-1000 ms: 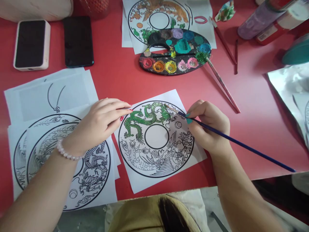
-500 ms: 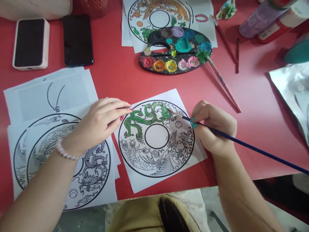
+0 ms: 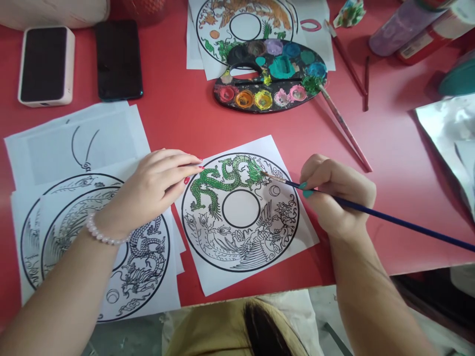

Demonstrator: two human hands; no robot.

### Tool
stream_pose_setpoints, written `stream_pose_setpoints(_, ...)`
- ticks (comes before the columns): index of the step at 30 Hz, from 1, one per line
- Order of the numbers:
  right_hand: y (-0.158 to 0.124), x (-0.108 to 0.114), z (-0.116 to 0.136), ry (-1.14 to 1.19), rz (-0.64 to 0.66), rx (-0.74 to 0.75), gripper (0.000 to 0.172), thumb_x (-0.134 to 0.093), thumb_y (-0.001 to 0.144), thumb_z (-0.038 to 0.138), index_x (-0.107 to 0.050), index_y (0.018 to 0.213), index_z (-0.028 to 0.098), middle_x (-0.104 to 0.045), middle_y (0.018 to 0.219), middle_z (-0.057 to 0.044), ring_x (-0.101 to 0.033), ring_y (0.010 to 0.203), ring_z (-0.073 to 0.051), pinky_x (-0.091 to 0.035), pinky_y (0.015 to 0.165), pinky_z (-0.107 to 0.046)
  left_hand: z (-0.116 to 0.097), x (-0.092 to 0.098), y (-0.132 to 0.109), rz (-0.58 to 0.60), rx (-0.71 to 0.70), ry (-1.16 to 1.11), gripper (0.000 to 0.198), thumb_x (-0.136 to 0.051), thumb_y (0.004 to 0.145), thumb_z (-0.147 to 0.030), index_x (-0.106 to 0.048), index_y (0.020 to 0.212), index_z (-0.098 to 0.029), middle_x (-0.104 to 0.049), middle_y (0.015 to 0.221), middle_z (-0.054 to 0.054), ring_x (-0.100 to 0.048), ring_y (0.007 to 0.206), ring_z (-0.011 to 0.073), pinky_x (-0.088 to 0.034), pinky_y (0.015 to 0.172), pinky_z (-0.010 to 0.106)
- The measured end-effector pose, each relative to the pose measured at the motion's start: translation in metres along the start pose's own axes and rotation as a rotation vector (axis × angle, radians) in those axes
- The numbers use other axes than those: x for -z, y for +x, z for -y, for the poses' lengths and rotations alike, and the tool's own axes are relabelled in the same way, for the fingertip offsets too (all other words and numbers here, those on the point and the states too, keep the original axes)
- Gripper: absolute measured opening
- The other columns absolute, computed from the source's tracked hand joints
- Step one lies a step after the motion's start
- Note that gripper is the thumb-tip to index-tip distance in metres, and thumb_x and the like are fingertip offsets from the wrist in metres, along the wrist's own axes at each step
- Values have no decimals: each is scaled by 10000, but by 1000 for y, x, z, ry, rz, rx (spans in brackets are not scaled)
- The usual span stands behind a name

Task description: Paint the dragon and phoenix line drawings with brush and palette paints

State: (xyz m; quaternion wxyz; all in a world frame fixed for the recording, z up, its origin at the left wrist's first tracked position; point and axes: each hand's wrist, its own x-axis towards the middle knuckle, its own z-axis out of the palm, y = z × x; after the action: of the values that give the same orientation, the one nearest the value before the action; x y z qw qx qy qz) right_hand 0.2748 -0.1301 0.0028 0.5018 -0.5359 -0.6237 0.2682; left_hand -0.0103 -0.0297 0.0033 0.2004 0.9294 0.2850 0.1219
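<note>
A white sheet (image 3: pixel 241 210) printed with a ring design lies at the table's front edge. Its dragon (image 3: pixel 211 180) is painted green, while the phoenix (image 3: pixel 256 237) below is bare line work. My right hand (image 3: pixel 336 195) pinches a blue-handled paintbrush (image 3: pixel 356 205), whose tip is at the dragon's head. Fingers stretched out, my left hand (image 3: pixel 163 180) rests its fingertips on the sheet's upper left edge and holds nothing. Under my left wrist lies a stack of printed sheets (image 3: pixel 146 291).
Behind the sheet sits a black paint palette (image 3: pixel 245 106), overlapping another coloured print (image 3: pixel 211 49). A brush (image 3: pixel 345 126) leans on it. Two more brushes (image 3: pixel 347 62) and paint bottles (image 3: pixel 401 29) stand to the right. A phone (image 3: pixel 118 59) and a white-cased device (image 3: pixel 46 66) lie at the back left.
My right hand has moved slightly right, and the brush tip has shifted a little right and down at the dragon's head. My left hand has stayed in place.
</note>
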Motion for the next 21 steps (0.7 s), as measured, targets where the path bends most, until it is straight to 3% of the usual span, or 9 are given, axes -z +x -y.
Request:
stream_pose_setpoints(14,1,-1,-2,-28,71,-9,177,-503,665,63,-513,704,235,-515,669,1,-477,601,-157,-365,533,-323,-2,0,1,-7,-11,9,293,-409,947,-166,-599,1162,-227,-608,1203,43,-516,1147,227,-403,1004,457)
stream_pose_setpoints(21,1,-2,-4,-24,8,-3,158,-518,692,87,-479,661,238,-479,613,5,-452,561,-157,-345,513,-326,-1,1,0,2,-8,13,301,-399,951,-172,-593,1171,-242,-602,1211,38,-513,1153,226,-399,1009,459)
